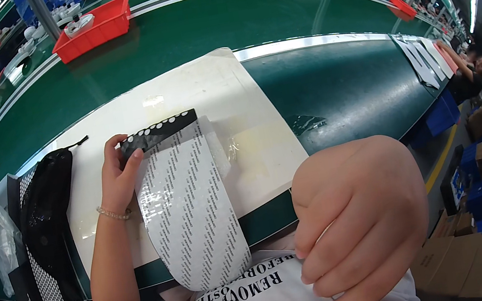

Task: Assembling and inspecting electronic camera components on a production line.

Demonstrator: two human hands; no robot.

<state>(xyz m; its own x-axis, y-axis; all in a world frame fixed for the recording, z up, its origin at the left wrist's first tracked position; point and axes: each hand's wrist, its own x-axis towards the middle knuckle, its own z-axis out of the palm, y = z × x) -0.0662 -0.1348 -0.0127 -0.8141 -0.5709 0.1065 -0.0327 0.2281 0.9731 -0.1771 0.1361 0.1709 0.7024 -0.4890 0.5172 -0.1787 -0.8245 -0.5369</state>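
My left hand [115, 177] is closed on one end of a black strip with a row of white dots [166, 130], above the white board on the bench. From this strip a long white sheet of printed backing paper [190, 210] curves down over the bench's near edge toward my shirt. A clear plastic piece [219, 147] shows beside the sheet. My right hand [363, 213] is raised close to the camera, fingers curled in and pressed together. Whatever it may hold is hidden behind the fingers.
Under the strip lies a large white board [267, 152] on the green bench. At left sit a black mesh bag [50, 211] and clear plastic bags [7, 244]. A red bin [96, 29] stands across the belt. Papers [420, 60] and another person are at far right.
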